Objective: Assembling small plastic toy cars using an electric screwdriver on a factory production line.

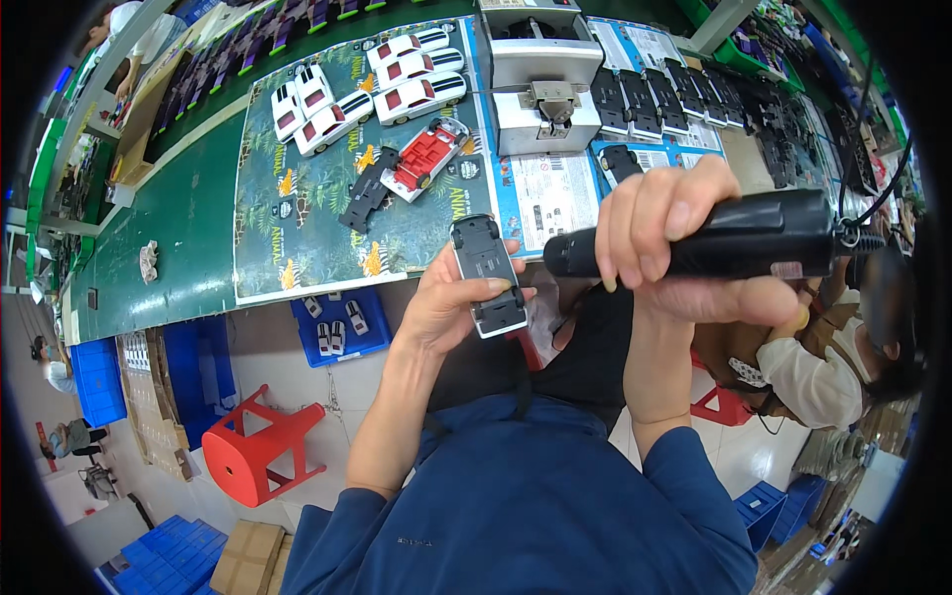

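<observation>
My left hand (433,305) holds a toy car (483,248) with its black underside turned up and a white body edge showing below. My right hand (650,223) is wrapped round a black electric screwdriver (759,233), whose narrower end points left toward the car, apart from it. On the printed sheet ahead lie a black car base (369,196) and, touching it, a white car shell (428,159) with its red interior facing up. Several white toy cars (416,94) stand beyond them.
A metal fixture (545,114) stands at the table's far middle. Several overturned cars (635,102) line up to its right. Below the table edge, a blue bin (372,337) holds white cars. A red stool (260,451) is at lower left. Another person (818,372) sits close on my right.
</observation>
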Available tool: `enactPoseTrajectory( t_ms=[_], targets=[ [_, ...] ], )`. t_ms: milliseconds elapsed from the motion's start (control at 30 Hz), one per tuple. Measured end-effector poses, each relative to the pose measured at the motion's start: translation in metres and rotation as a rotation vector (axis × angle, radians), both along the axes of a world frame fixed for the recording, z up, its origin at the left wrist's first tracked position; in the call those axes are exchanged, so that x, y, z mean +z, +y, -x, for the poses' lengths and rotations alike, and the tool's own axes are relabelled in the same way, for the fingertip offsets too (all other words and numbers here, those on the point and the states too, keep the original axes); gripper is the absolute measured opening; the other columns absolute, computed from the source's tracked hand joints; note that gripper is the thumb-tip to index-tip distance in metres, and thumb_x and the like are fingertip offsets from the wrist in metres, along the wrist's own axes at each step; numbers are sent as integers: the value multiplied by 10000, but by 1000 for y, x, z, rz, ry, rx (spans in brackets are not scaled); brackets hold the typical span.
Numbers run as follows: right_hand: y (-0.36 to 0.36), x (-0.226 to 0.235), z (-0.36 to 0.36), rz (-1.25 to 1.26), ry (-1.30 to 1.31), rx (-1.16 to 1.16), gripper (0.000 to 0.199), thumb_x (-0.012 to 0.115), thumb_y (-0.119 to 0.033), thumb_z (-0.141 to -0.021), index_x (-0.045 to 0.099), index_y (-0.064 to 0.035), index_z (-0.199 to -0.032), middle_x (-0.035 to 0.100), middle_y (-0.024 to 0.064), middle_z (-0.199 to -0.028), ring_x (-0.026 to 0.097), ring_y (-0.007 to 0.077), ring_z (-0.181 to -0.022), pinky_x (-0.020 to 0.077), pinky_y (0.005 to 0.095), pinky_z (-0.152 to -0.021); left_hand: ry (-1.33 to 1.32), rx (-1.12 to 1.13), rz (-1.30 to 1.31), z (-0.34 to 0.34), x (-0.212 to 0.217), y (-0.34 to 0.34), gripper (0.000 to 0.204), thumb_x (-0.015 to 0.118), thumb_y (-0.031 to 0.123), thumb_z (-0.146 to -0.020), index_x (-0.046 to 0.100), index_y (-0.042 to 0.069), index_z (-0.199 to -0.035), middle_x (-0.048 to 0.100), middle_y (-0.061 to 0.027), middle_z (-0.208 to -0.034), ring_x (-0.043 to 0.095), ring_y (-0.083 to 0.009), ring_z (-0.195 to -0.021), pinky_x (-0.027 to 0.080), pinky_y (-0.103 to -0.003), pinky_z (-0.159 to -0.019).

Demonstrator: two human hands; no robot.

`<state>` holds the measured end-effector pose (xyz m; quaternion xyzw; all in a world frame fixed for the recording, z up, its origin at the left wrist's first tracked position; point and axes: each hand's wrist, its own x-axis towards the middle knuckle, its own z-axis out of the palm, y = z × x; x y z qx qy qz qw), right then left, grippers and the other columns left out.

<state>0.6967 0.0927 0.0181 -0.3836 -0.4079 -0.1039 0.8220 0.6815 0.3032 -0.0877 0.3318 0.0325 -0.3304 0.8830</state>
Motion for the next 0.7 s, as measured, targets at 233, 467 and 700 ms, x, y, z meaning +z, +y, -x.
enactPoseTrajectory(
  t_ms=[233, 467, 700],
  targets=[
    [28, -13, 21, -24, 142, 42, 801, 728, -739, -665, 557, -31, -999, 548, 26, -668, 547, 138, -518, 501, 276, -465, -70, 88, -32, -3, 6, -3, 663, 627, -108, -750, 391, 21, -1356, 539, -247, -1344, 641, -341, -1129, 596, -442, -845],
    [37, -11, 22, -48, 202, 12, 809, 704, -768, -667, 571, -26, -961, 546, 27, -642, 536, 130, -485, 499, 269, -445, 75, 193, 87, -7, 10, -2, 760, 593, -134, -755, 371, 119, -1437, 559, -218, -1276, 655, -307, -1034, 604, -438, -805],
    [39, -12, 17, -59, 177, 38, 806, 707, -765, -671, 570, -26, -964, 547, 28, -642, 535, 131, -484, 493, 263, -435, 142, 228, 125, -7, 12, -3, 801, 596, -155, -741, 371, 159, -1443, 562, -119, -1075, 637, -239, -919, 596, -470, -734]
  ],
)
